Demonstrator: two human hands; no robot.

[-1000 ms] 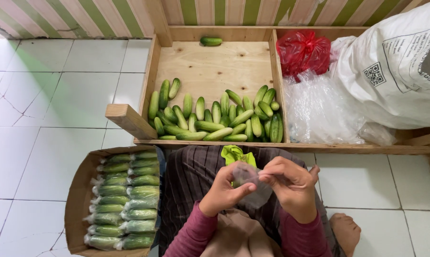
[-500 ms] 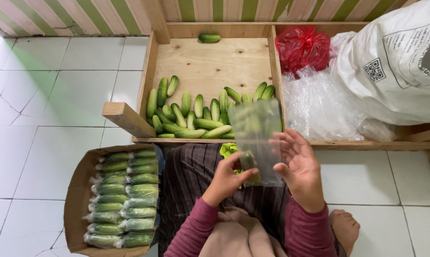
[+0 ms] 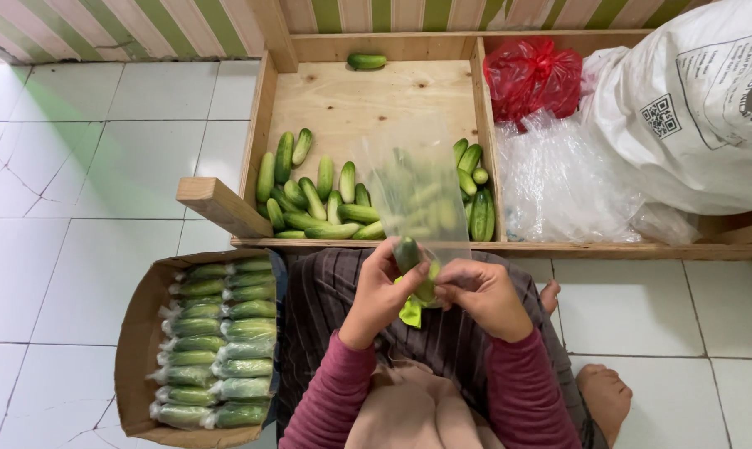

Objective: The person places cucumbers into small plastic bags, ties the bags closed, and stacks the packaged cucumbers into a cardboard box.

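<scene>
- Head view: left hand (image 3: 378,293) pinches a cucumber (image 3: 407,254), tip just entering the clear plastic bag (image 3: 417,199) that the right hand (image 3: 484,291) grips open.
- Cardboard box (image 3: 135,333) at 9 o'clock looks nearly full of bagged cucumbers (image 3: 218,341).
- Wooden crate (image 3: 367,100) at 12 holds plenty of loose cucumbers (image 3: 318,204), so lots left I'd say.

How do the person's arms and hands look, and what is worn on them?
Both arms wear long, snug, dark pink sleeves ending at the wrists. The left hand and right hand are bare: no gloves, and no rings, watch or bracelets visible.
</scene>
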